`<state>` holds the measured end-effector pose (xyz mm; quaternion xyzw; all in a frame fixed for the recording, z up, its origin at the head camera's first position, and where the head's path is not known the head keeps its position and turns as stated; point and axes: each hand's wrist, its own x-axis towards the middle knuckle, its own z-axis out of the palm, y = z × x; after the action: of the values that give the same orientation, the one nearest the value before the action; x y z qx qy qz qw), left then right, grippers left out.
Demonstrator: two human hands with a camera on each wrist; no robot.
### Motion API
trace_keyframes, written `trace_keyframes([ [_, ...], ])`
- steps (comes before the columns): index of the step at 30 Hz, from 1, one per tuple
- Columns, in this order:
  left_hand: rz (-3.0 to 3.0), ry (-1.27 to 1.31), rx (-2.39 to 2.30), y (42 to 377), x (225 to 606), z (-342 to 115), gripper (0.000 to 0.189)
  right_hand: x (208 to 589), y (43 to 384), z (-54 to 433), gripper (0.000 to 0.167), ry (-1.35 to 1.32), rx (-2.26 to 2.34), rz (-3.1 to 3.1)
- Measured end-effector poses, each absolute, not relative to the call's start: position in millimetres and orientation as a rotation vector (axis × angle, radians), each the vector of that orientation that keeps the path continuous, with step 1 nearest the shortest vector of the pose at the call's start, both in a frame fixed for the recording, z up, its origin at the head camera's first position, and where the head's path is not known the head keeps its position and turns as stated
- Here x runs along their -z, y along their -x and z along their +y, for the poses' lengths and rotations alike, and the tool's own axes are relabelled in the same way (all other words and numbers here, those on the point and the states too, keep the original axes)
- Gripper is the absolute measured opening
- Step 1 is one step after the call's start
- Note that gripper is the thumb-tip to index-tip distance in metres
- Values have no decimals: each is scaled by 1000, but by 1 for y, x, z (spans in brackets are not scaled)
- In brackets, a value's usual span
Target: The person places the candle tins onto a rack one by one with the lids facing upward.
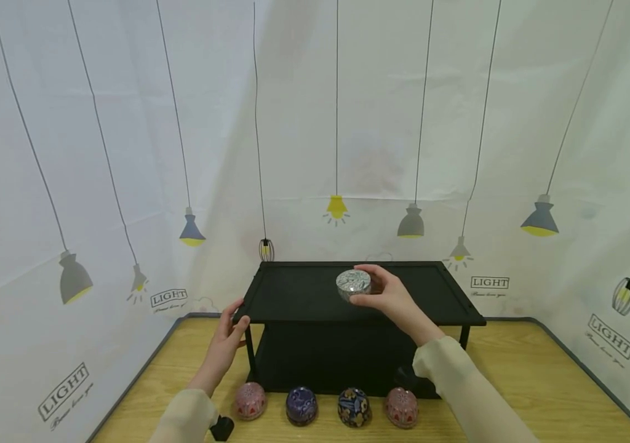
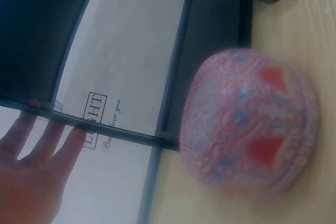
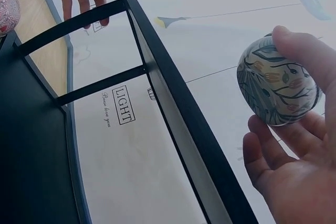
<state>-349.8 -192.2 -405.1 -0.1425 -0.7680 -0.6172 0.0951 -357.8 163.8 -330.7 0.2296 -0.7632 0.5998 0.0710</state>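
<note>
My right hand (image 1: pixel 391 303) pinches a small round tin (image 1: pixel 353 283) between thumb and fingers, above the top board of a black two-tier shelf (image 1: pixel 298 292). Leaves and pale orange flowers cover the tin (image 3: pixel 278 80), as the right wrist view shows. At the shelf's front left corner, my left hand (image 1: pixel 222 347) grips the top board's edge, thumb in front and fingers (image 2: pixel 71 145) behind the side frame. Along the shelf's front stand a pink tin (image 1: pixel 250 401), a purple tin (image 1: pixel 301 406), a dark floral tin (image 1: pixel 354 407) and another pink tin (image 1: pixel 402 407).
The shelf stands on a wooden table (image 1: pixel 520 369) with a dark raised border. Behind and beside it hangs a white cloth (image 1: pixel 304 123) printed with lamps and the word LIGHT. The shelf's lower board (image 1: pixel 342 363) lies close behind the row of tins.
</note>
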Motion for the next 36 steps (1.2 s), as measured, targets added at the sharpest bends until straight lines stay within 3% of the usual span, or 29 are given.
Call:
trace_keyframes([
  [12, -2246, 422, 1799, 377, 428, -200, 52, 328, 363, 156, 67, -698, -1844, -2283],
  [36, -2245, 420, 1828, 373, 429, -198, 53, 331, 373, 134, 64, -678, -1846, -2324],
])
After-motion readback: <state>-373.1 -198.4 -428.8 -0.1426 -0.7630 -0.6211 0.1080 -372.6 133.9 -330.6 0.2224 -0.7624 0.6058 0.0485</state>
